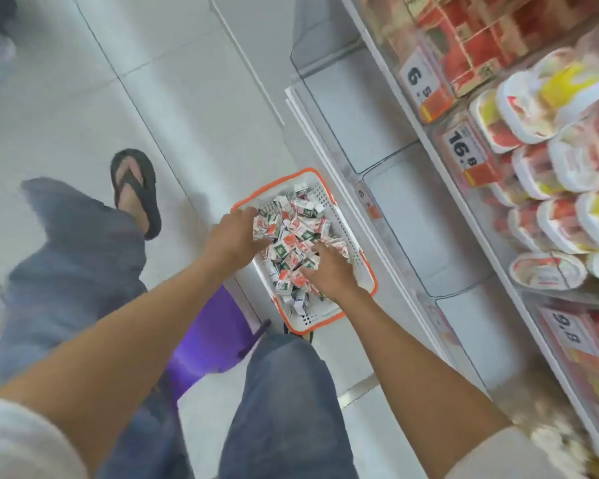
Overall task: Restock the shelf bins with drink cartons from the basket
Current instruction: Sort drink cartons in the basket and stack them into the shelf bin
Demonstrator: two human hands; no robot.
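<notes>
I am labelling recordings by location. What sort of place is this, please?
Most likely a supermarket or convenience-store aisle. It shows printed price tags, stacked packaged food tubs, and a basket full of small drink cartons.

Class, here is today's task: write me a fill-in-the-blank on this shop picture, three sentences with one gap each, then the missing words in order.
1. The left hand and the right hand both reach into a pile of drink cartons inside a white ____.
2. The rim of that container is coloured ____.
3. The plastic stool just below it in the picture is coloured ____.

Missing words: basket; orange; purple.
</notes>
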